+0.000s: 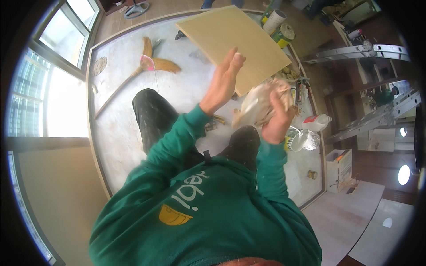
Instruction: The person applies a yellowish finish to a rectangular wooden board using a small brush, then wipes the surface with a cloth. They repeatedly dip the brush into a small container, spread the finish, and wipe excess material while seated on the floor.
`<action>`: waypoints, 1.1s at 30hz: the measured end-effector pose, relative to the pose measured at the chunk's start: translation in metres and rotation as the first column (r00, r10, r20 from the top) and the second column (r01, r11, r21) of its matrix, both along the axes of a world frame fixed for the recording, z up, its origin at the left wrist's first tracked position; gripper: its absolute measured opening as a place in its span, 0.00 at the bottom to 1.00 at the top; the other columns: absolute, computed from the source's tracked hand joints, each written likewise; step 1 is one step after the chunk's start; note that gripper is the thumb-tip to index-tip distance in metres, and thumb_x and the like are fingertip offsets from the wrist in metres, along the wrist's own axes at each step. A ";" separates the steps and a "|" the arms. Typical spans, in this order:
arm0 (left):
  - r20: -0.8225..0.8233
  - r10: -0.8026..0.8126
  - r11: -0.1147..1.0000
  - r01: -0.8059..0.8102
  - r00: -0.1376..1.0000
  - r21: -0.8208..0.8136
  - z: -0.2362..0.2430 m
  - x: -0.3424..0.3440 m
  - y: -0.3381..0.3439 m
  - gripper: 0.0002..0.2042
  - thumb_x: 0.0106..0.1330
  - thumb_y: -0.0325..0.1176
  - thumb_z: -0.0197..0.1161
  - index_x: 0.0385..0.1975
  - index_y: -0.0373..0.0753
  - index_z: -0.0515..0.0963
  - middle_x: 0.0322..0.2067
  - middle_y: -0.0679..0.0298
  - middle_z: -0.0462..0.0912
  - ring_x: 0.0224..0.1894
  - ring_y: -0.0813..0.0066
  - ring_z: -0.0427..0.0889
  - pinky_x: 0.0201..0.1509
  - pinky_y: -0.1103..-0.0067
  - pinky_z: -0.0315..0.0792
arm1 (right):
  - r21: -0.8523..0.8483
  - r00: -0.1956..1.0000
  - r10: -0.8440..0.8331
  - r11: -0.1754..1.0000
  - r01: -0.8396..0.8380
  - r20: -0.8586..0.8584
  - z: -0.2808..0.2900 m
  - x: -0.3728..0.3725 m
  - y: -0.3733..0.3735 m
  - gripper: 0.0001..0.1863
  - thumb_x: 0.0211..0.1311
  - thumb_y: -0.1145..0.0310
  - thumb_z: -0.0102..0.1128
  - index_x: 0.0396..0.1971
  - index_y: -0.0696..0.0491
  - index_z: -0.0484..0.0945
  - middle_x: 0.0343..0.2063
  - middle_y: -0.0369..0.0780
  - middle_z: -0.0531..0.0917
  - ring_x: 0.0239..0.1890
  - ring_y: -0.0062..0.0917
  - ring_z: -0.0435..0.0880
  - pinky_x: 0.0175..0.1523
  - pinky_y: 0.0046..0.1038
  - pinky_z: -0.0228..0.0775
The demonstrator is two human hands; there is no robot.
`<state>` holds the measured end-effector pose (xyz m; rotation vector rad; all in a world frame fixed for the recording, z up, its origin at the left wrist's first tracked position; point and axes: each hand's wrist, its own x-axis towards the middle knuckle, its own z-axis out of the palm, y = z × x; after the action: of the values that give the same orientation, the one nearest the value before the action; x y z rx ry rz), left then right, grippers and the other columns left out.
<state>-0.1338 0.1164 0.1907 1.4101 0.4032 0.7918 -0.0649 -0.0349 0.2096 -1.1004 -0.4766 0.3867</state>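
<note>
A pale, flat wooden board [235,42] lies tilted at an angle in front of me. My left hand [222,82] is over its near left edge, fingers stretched out and holding nothing; I cannot tell whether it touches the wood. In my right hand [278,119] is a crumpled cream cloth [255,104], bunched beside the board's near corner and slightly blurred. The thumb lies over the fabric, while the other fingers are partly hidden. Just right of that hand are a white bottle with a red label [316,123] and a foil-lined container [306,139].
A straw broom [148,64] lies at the left on the pale framed surface [122,164]. Several cans [284,35] stand beyond the board. Metal ladders [355,52] are at the right. A small tin [312,174] sits near the right edge, beside a white box [339,170].
</note>
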 end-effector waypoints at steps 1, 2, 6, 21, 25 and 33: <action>-0.018 -0.027 1.000 0.027 0.999 0.000 -0.002 -0.001 -0.001 0.43 0.76 0.65 0.43 0.76 0.31 0.52 0.64 0.43 0.74 0.66 0.54 0.74 0.68 0.67 0.67 | -0.030 0.998 0.035 0.999 -0.033 0.053 0.009 0.008 0.009 0.15 0.66 0.69 0.64 0.48 0.61 0.82 0.44 0.40 0.86 0.45 0.23 0.83 0.52 0.26 0.75; -0.020 -0.041 0.999 0.041 0.999 0.009 -0.005 -0.002 -0.004 0.40 0.76 0.61 0.47 0.75 0.31 0.55 0.64 0.45 0.75 0.65 0.56 0.75 0.67 0.70 0.69 | -0.023 0.987 0.083 0.996 -0.081 0.135 0.017 0.015 0.017 0.16 0.66 0.69 0.65 0.49 0.62 0.81 0.44 0.41 0.86 0.45 0.24 0.84 0.52 0.27 0.76; -0.326 -0.165 0.939 0.250 0.931 0.238 -0.018 -0.013 -0.008 0.23 0.63 0.43 0.67 0.53 0.34 0.77 0.50 0.51 0.84 0.53 0.54 0.81 0.56 0.69 0.74 | -0.219 0.881 0.212 0.967 -0.127 0.423 0.023 0.012 0.046 0.13 0.64 0.71 0.67 0.45 0.61 0.83 0.39 0.39 0.86 0.40 0.20 0.83 0.48 0.24 0.75; -0.374 -0.291 0.929 0.353 0.881 0.109 -0.074 -0.050 -0.026 0.17 0.74 0.41 0.59 0.42 0.30 0.82 0.30 0.56 0.87 0.34 0.69 0.81 0.40 0.71 0.76 | -0.031 0.962 0.125 0.990 -0.137 -0.244 -0.046 -0.017 -0.005 0.15 0.71 0.62 0.63 0.48 0.57 0.83 0.42 0.44 0.87 0.43 0.30 0.85 0.52 0.31 0.77; -0.253 -0.150 0.557 0.293 0.956 0.777 -0.088 -0.050 -0.026 0.10 0.53 0.34 0.68 0.27 0.35 0.77 0.20 0.50 0.75 0.25 0.44 0.74 0.29 0.63 0.71 | -0.396 0.992 0.121 0.910 -0.120 -0.023 -0.068 -0.008 -0.001 0.14 0.67 0.64 0.66 0.45 0.59 0.84 0.39 0.41 0.87 0.42 0.26 0.85 0.47 0.27 0.75; -0.274 -0.278 0.940 0.201 0.921 -0.278 -0.085 -0.066 -0.046 0.16 0.73 0.39 0.64 0.44 0.28 0.83 0.35 0.61 0.87 0.36 0.75 0.82 0.39 0.76 0.74 | -0.195 0.822 0.055 0.960 -0.199 -0.567 -0.114 -0.003 -0.043 0.27 0.73 0.50 0.61 0.56 0.59 0.79 0.49 0.39 0.85 0.46 0.24 0.84 0.51 0.29 0.77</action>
<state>-0.1995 0.0699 0.1057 1.3200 0.5371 0.3050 -0.0681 -0.0781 0.0961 -1.1331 0.0263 0.8783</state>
